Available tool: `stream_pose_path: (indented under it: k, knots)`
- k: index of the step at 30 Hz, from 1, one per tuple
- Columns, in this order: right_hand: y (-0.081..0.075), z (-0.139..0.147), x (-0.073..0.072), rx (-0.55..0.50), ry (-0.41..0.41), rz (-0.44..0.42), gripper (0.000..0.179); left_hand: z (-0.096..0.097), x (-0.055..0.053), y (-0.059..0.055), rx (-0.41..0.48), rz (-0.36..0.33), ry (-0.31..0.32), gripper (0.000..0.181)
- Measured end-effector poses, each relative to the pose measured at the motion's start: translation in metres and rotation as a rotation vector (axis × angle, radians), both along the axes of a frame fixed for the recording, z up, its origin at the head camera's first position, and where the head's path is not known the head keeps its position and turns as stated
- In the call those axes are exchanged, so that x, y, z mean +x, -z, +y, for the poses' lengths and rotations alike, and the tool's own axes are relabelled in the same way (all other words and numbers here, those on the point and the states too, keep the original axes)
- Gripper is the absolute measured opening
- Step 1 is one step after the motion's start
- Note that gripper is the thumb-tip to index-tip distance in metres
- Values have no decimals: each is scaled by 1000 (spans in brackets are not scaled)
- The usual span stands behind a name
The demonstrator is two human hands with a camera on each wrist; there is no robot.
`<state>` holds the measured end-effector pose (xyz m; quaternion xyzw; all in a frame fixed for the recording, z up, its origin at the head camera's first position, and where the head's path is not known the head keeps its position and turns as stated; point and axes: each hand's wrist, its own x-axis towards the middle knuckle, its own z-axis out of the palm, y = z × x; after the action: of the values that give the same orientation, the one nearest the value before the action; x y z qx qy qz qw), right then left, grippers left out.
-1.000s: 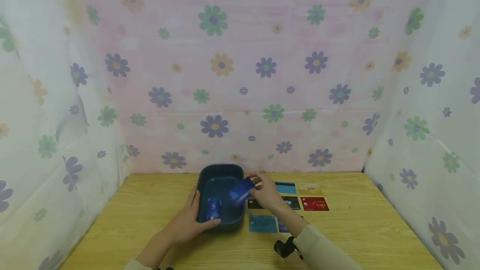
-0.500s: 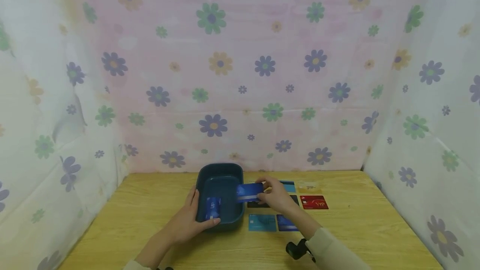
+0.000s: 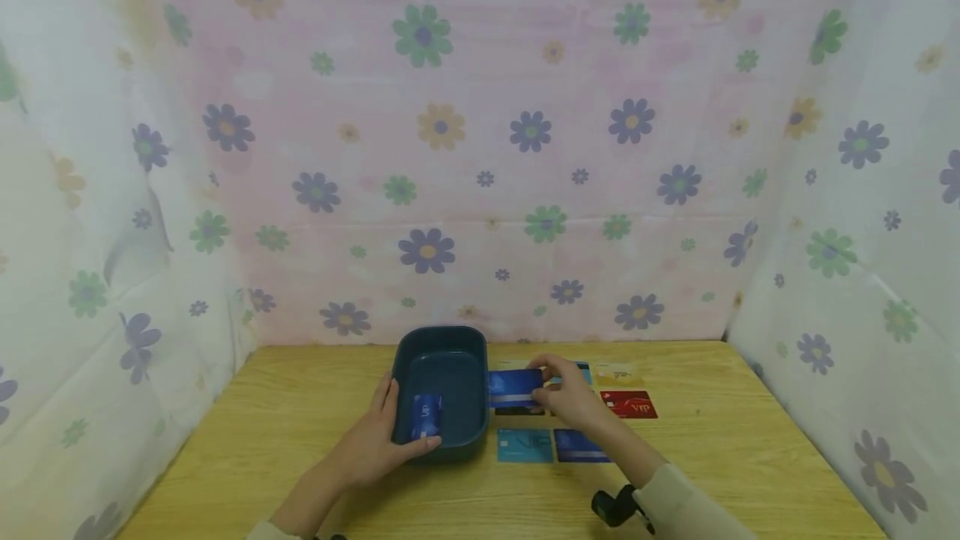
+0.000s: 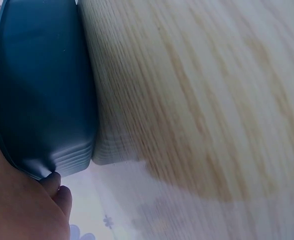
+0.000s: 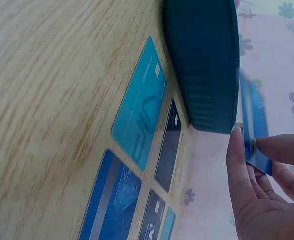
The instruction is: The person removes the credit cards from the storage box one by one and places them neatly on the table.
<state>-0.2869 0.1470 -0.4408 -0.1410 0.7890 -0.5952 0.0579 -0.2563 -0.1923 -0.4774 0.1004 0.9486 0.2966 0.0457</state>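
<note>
A dark teal tub (image 3: 450, 377) stands left of the cards, and a blue VIP card (image 3: 427, 415) lies in its near left corner. My left hand (image 3: 378, 436) grips the tub's near left side, its thumb over the near rim. In the left wrist view the fingers of that hand (image 4: 27, 205) wrap the tub's outer wall (image 4: 47, 85). My right hand (image 3: 576, 402) pinches another blue card (image 3: 513, 388) by its right end, just outside the tub's right rim. The right wrist view has this card (image 5: 256, 125) raised above the table between thumb and fingers.
Right of the tub, several cards lie in rows: a teal card (image 3: 524, 446), a striped blue card (image 3: 581, 446), a red VIP card (image 3: 630, 404), a gold card (image 3: 621, 375) and a partly covered black card (image 3: 517, 411). Flowered cloth (image 3: 480, 148) surrounds the wooden table (image 3: 480, 498).
My right hand has carried the blue card rightward, from over the tub to outside its right rim, and the card has turned level. My left hand keeps its hold on the tub.
</note>
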Motion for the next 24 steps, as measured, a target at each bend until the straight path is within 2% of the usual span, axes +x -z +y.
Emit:
stream_pose_path:
  k: [13, 24]
  knots:
    - [-4, 38, 10, 97, 71, -23, 32, 0, 0, 1, -5, 5, 3, 131]
    - [2, 71, 18, 97, 68, -9, 33, 1, 1, -2, -13, 7, -6, 132]
